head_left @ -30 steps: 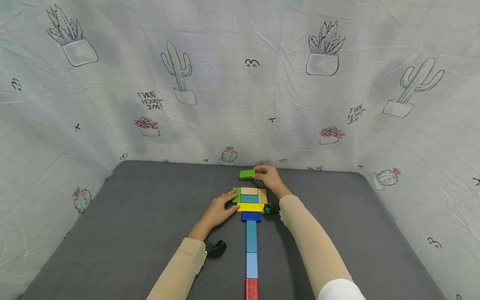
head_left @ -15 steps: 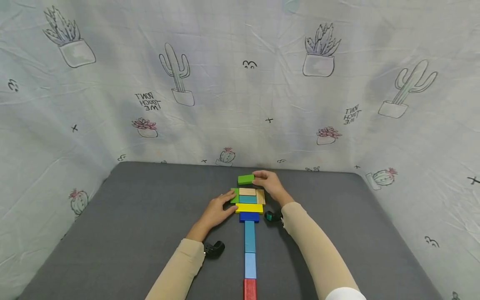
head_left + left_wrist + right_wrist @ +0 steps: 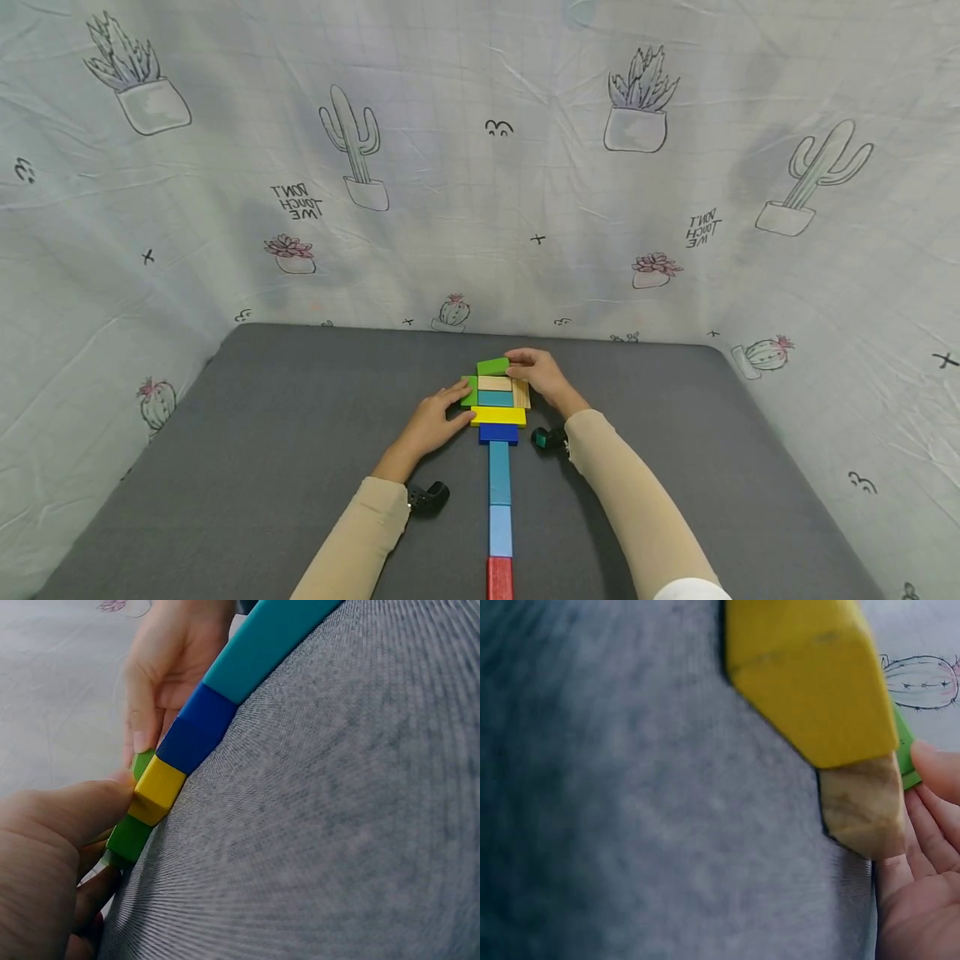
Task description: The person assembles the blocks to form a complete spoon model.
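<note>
A flat row of wooden blocks lies on the grey table [image 3: 262, 433]: red [image 3: 501, 578], light blue [image 3: 501, 530], long teal [image 3: 499, 472], dark blue [image 3: 498, 433], then yellow [image 3: 498, 415]. Beyond it lie a teal, a tan [image 3: 495, 382] and a plain wood block [image 3: 521, 393]. My right hand [image 3: 517, 364] pinches a green block [image 3: 492, 366] at the far edge of this cluster, just above the tan block. My left hand [image 3: 459, 398] rests with straight fingers against a second green block [image 3: 471, 390] and the yellow block's left end [image 3: 157, 791]. The right wrist view shows the yellow [image 3: 810, 675] and wood block [image 3: 862, 802] close up.
A cactus-print cloth [image 3: 480, 167] hangs round the table on the far side and both flanks. Black wrist cameras sit by my left sleeve [image 3: 429, 497] and my right sleeve [image 3: 547, 437]. Grey table surface spreads to either side of the block row.
My right hand has brought the green block nearer, from the far table edge down to the tan block's far side. The left hand has stayed against the cluster.
</note>
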`<state>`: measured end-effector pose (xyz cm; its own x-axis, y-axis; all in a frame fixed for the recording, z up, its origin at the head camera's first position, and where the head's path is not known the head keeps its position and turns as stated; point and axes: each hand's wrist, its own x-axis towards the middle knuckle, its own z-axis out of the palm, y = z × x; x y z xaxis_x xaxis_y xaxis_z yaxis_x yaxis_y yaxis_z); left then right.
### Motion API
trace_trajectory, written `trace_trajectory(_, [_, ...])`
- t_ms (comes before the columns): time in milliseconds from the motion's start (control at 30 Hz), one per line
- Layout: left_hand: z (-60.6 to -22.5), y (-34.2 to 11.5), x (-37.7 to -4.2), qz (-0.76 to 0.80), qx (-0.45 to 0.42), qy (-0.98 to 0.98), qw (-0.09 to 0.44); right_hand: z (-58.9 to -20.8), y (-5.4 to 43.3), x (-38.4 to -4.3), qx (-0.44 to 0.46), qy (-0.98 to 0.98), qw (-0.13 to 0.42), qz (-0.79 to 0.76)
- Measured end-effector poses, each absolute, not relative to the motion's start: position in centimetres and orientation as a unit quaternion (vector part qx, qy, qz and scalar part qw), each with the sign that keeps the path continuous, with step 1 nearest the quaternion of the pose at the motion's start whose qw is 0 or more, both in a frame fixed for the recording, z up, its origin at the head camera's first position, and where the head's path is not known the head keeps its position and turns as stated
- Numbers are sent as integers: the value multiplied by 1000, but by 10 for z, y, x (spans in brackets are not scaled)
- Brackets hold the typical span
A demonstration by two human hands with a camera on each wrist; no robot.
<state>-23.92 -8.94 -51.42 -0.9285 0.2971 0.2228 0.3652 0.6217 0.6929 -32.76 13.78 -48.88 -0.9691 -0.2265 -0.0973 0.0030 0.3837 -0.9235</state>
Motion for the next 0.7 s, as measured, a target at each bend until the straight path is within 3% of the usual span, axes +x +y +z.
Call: trace_trajectory(700, [-515,-89,-240,-387,-176,-904,41,-495,144,-322,-100,847,93,-514])
